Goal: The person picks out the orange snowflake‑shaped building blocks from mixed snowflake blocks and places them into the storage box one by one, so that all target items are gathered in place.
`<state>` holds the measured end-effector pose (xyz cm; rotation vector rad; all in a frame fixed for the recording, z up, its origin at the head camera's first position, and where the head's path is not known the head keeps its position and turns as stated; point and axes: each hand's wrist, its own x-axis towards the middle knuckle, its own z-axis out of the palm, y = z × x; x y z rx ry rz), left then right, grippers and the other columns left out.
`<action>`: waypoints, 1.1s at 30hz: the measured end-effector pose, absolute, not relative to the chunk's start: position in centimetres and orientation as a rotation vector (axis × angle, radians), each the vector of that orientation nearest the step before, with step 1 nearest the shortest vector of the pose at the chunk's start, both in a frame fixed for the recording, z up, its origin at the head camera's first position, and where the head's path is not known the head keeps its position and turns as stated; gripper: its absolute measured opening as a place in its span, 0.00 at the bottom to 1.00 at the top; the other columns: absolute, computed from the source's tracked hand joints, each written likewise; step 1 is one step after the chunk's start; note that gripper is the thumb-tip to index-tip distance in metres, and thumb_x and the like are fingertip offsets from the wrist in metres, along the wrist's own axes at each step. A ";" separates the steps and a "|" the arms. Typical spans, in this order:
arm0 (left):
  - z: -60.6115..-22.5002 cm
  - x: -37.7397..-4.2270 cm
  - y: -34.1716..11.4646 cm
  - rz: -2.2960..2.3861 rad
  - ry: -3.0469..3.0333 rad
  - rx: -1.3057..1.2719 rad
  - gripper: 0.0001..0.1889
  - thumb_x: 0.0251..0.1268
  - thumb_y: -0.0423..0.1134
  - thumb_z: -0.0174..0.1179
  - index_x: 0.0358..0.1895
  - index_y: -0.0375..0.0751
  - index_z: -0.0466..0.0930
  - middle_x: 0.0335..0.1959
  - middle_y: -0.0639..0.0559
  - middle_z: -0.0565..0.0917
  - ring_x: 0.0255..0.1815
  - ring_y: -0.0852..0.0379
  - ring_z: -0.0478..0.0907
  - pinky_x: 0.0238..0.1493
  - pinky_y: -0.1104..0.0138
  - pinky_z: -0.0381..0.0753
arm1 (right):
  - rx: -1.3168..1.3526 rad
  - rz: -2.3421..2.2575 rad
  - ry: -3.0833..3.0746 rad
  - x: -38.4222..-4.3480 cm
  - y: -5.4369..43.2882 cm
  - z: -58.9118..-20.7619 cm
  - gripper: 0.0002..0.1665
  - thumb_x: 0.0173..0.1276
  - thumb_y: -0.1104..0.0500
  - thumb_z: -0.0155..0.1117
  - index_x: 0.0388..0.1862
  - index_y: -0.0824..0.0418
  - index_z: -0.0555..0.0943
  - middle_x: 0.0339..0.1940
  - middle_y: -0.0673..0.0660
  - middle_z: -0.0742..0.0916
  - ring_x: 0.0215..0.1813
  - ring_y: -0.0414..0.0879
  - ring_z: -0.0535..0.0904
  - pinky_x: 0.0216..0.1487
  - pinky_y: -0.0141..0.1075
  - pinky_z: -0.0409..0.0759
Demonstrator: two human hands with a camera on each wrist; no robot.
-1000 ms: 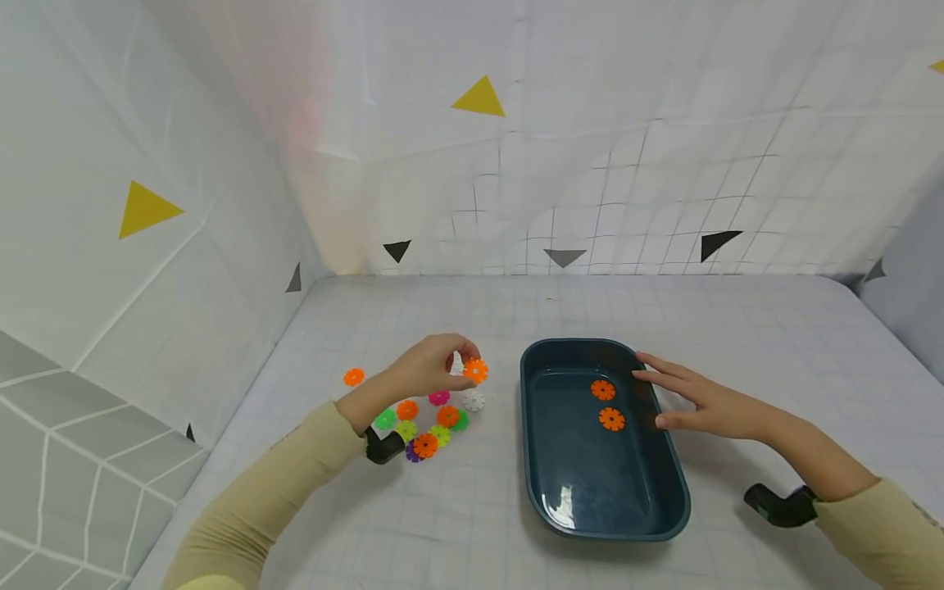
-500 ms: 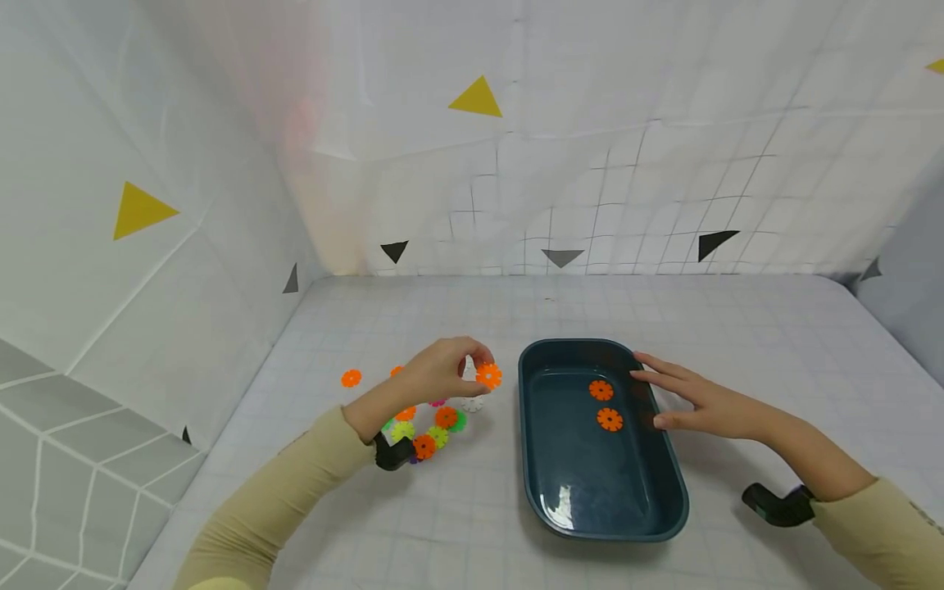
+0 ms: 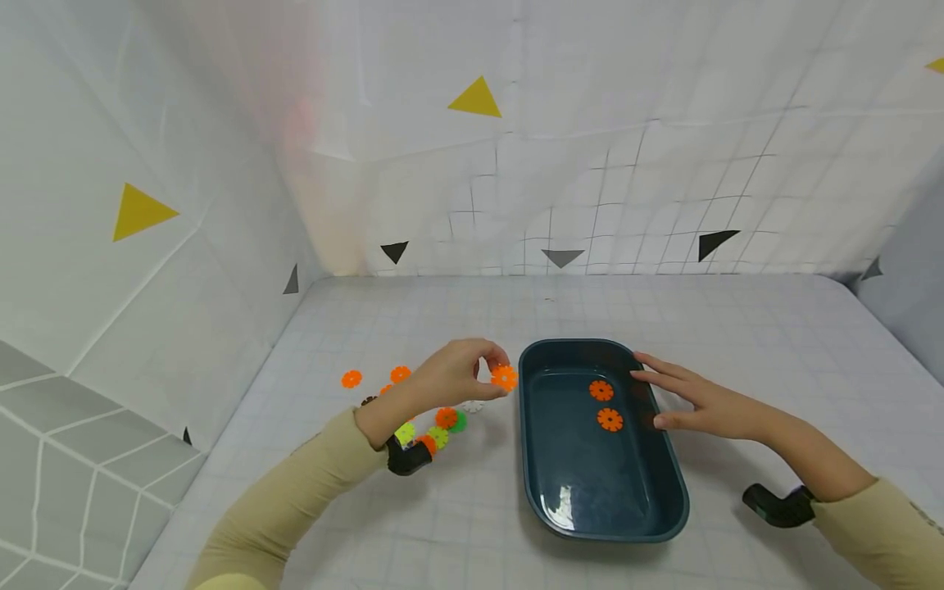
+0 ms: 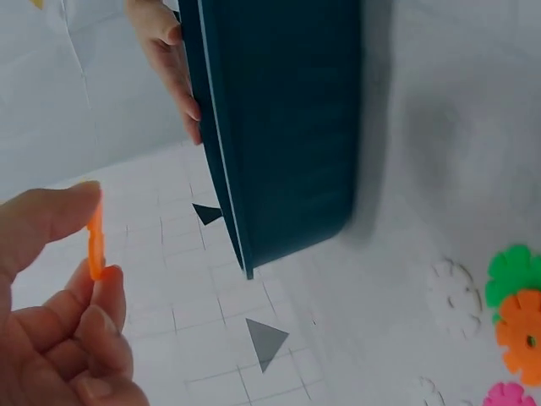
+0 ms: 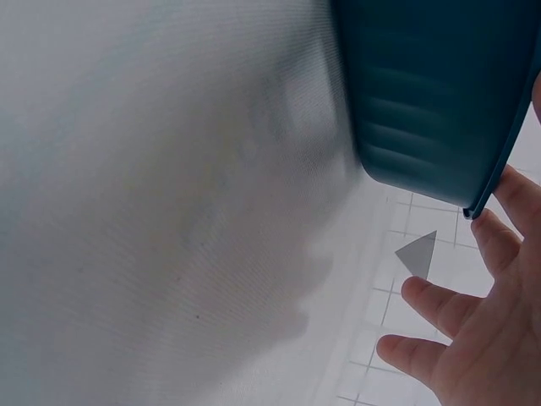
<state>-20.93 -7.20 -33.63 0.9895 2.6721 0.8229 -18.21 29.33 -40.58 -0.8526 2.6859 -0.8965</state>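
Between thumb and fingertips my left hand (image 3: 460, 373) pinches an orange notched disc (image 3: 505, 378), held upright just left of a dark blue plastic tub (image 3: 533, 459). The left wrist view shows that orange disc (image 4: 96, 238) edge-on, apart from the tub wall (image 4: 292, 127). Two orange discs, one farther back (image 3: 601, 390) and one nearer (image 3: 610, 419), lie flat inside the tub. My right hand (image 3: 701, 403) rests its straight fingertips on the tub's right rim; in the right wrist view its fingers (image 5: 444, 306) are spread.
Several loose flower-shaped discs lie left of the tub, including a green one (image 3: 459, 422), a white one (image 3: 473, 406) and a lone orange one (image 3: 351, 378). My left forearm covers some of them. White sheeting (image 3: 590, 164) walls the back and sides.
My left hand has moved right with the orange disc, from above the loose discs to close by the tub's left rim. My right hand stays on the rim.
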 end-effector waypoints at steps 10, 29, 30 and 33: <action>-33.4 -20.2 -5.3 0.819 2.638 1.112 0.16 0.51 0.41 0.67 0.44 0.43 0.78 0.36 0.55 0.78 0.23 0.60 0.68 0.28 0.73 0.70 | -0.849 -0.887 2.700 -18.4 29.4 -40.9 0.39 0.60 0.51 0.63 0.67 0.61 0.62 0.73 0.64 0.54 0.67 0.69 0.52 0.53 0.70 0.56; -31.9 -19.2 -0.4 0.781 2.553 1.232 0.18 0.53 0.44 0.66 0.46 0.45 0.77 0.38 0.56 0.77 0.28 0.63 0.69 0.32 0.79 0.70 | -0.847 -0.910 2.682 -18.4 29.4 -40.9 0.38 0.61 0.51 0.62 0.67 0.61 0.63 0.72 0.65 0.54 0.67 0.69 0.52 0.54 0.71 0.53; -31.9 -19.1 -0.2 0.780 2.552 1.229 0.18 0.53 0.44 0.66 0.46 0.45 0.77 0.38 0.56 0.77 0.28 0.63 0.69 0.32 0.80 0.70 | -0.847 -0.906 2.683 -18.4 29.4 -40.9 0.38 0.61 0.51 0.62 0.67 0.61 0.63 0.72 0.65 0.54 0.67 0.69 0.52 0.53 0.72 0.53; -32.1 -19.1 0.4 0.765 2.560 1.233 0.18 0.52 0.45 0.66 0.47 0.45 0.78 0.38 0.57 0.77 0.30 0.64 0.70 0.32 0.80 0.70 | -0.854 -0.906 2.682 -18.4 29.4 -40.9 0.37 0.61 0.52 0.62 0.67 0.61 0.63 0.72 0.65 0.54 0.67 0.70 0.52 0.53 0.72 0.53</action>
